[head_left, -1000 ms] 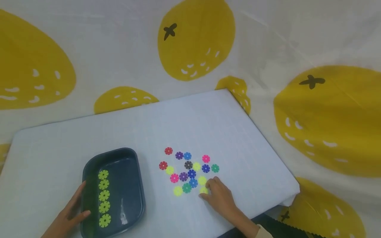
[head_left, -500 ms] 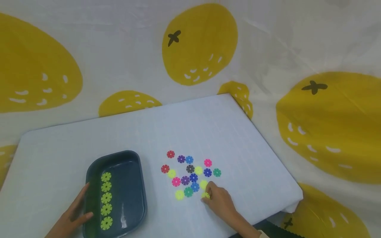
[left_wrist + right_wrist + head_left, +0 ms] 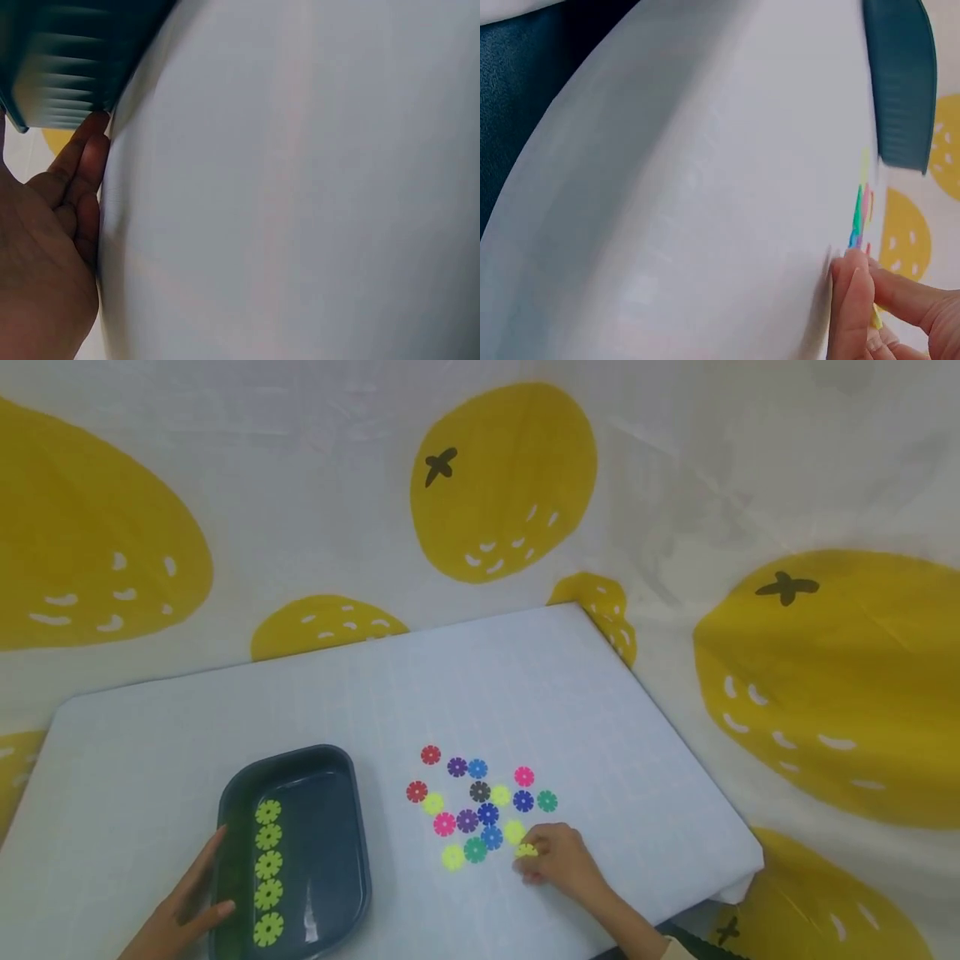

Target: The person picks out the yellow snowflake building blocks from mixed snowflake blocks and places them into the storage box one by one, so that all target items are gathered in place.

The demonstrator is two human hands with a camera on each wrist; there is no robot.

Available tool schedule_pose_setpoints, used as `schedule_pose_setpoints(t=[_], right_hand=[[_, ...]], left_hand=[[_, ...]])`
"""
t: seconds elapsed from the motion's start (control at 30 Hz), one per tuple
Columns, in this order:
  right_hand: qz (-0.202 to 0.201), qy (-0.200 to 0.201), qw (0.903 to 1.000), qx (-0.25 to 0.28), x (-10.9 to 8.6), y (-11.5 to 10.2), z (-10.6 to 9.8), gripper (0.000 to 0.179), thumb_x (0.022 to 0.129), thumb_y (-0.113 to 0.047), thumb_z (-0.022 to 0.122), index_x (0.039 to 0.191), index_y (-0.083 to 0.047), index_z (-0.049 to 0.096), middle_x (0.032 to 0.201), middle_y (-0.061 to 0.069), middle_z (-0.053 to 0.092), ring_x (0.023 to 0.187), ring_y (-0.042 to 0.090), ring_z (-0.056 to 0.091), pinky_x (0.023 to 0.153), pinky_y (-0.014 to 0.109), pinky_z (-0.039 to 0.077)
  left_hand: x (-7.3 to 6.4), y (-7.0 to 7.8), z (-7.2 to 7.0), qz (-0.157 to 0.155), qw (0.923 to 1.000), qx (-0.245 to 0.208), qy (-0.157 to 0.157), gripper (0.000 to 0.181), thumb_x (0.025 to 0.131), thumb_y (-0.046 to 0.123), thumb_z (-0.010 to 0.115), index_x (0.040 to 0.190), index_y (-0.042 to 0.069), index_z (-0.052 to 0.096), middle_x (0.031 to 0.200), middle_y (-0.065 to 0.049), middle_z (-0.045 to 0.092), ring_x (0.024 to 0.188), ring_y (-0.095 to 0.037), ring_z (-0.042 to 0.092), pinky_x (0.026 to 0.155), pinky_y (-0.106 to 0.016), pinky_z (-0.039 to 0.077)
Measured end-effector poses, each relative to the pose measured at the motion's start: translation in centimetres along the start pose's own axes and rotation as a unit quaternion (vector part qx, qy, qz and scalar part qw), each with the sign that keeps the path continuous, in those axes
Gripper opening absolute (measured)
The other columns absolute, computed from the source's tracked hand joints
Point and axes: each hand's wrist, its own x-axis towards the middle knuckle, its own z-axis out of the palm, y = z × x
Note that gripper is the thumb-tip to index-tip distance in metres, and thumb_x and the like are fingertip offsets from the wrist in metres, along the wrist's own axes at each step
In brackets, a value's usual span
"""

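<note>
In the head view my right hand [image 3: 558, 860] pinches a yellow notched, snowflake-shaped plastic disc [image 3: 527, 851] between thumb and fingers, just above the white cloth. A sliver of that yellow disc [image 3: 876, 318] shows behind the fingers in the right wrist view. Beside the hand, another yellow disc [image 3: 514, 832] lies at the edge of a loose group. On the left, my left hand [image 3: 176, 902] rests against the dark blue tray [image 3: 361, 852] at its left side, fingers extended, thumb at the rim. Inside the tray, several yellow-green discs [image 3: 268, 864] form a column.
Several more discs lie flat right of the tray, among them a red one [image 3: 431, 755], a black one [image 3: 480, 791] and a green one [image 3: 547, 801]. The cloth-covered table [image 3: 630, 760] ends at a slanting right edge. A fruit-print curtain [image 3: 660, 460] hangs behind.
My right hand has picked up a yellow disc from the lower right of the group and moved it slightly right. The left hand stays at the tray; the head view has shifted a little.
</note>
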Motion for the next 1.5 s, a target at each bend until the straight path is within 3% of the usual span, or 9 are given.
schedule_pose_setpoints(t=[0.27, 0.43, 1.07, 1.13, 1.37, 1.43, 1.5], right_hand=[[0.048, -0.015, 0.9958, 0.077, 0.3, 0.0, -0.5, 0.024, 0.078, -0.009, 0.081, 0.097, 0.003, 0.07, 0.074, 0.007, 0.073, 0.066, 0.02, 0.074, 0.062, 0.03, 0.061], [0.074, -0.035, 0.9898, 0.117, 0.6, 0.0, -0.8, 0.02, 0.083, -0.012, 0.078, 0.097, 0.001, 0.071, 0.081, 0.01, 0.076, 0.072, 0.022, 0.075, 0.067, 0.031, 0.062], [0.072, -0.1, 0.9754, 0.183, 2.0, -2.5, -2.0, 0.023, 0.09, -0.012, 0.072, 0.105, 0.006, 0.068, 0.093, 0.018, 0.076, 0.083, 0.025, 0.076, 0.072, 0.031, 0.062], [0.068, -0.109, 0.9748, 0.183, 2.1, -3.0, -2.0, 0.022, 0.09, -0.012, 0.071, 0.103, 0.006, 0.068, 0.094, 0.018, 0.076, 0.084, 0.026, 0.076, 0.074, 0.032, 0.062], [0.06, -0.133, 0.9735, 0.176, 2.4, -4.0, -2.3, 0.02, 0.091, -0.013, 0.071, 0.099, 0.004, 0.068, 0.094, 0.018, 0.076, 0.086, 0.027, 0.076, 0.075, 0.03, 0.062], [0.055, -0.139, 0.973, 0.176, 2.6, -4.3, -2.3, 0.02, 0.091, -0.014, 0.071, 0.098, 0.004, 0.068, 0.094, 0.018, 0.076, 0.086, 0.027, 0.076, 0.075, 0.03, 0.061], [0.05, -0.143, 0.9734, 0.172, 2.6, -4.6, -2.3, 0.02, 0.09, -0.015, 0.071, 0.098, 0.004, 0.069, 0.093, 0.018, 0.076, 0.086, 0.027, 0.076, 0.075, 0.029, 0.061]], left_hand=[[0.1, -0.5, 0.0, 0.006, 0.9999, -0.01, -0.001, 0.087, 0.102, 0.015, 0.051, 0.158, 0.031, -0.014, 0.143, 0.046, -0.011, 0.128, 0.021, -0.015, 0.096, -0.086, -0.009], [0.2, -0.7, 0.0, 0.0, 0.9998, -0.019, -0.005, 0.086, 0.103, 0.015, 0.05, 0.157, 0.031, -0.015, 0.143, 0.046, -0.011, 0.129, 0.02, -0.016, 0.095, -0.087, -0.008], [-0.1, 0.0, 0.3, 0.0, 0.9999, -0.011, 0.0, 0.085, 0.103, 0.016, 0.051, 0.158, 0.032, -0.012, 0.144, 0.045, -0.009, 0.124, 0.025, -0.01, 0.095, -0.088, 0.001], [-0.1, 0.2, 0.3, -0.003, 0.9999, -0.014, 0.001, 0.085, 0.103, 0.016, 0.051, 0.158, 0.031, -0.012, 0.152, 0.036, -0.014, 0.125, 0.024, -0.011, 0.096, -0.087, 0.0], [-0.2, 0.4, 0.5, -0.012, 0.9999, -0.006, 0.008, 0.085, 0.102, 0.02, 0.053, 0.159, 0.033, -0.009, 0.158, 0.023, -0.013, 0.124, 0.026, -0.009, 0.097, -0.087, 0.002], [-0.2, 0.7, 0.3, -0.034, 0.9994, -0.01, 0.002, 0.086, 0.102, 0.024, 0.054, 0.158, 0.036, -0.009, 0.162, 0.01, -0.017, 0.13, 0.018, -0.015, 0.097, -0.086, 0.002], [0.0, 1.0, 0.2, -0.06, 0.9979, -0.022, -0.007, 0.086, 0.102, 0.026, 0.055, 0.157, 0.039, -0.01, 0.164, -0.004, -0.018, 0.14, 0.002, -0.022, 0.098, -0.086, 0.001]])
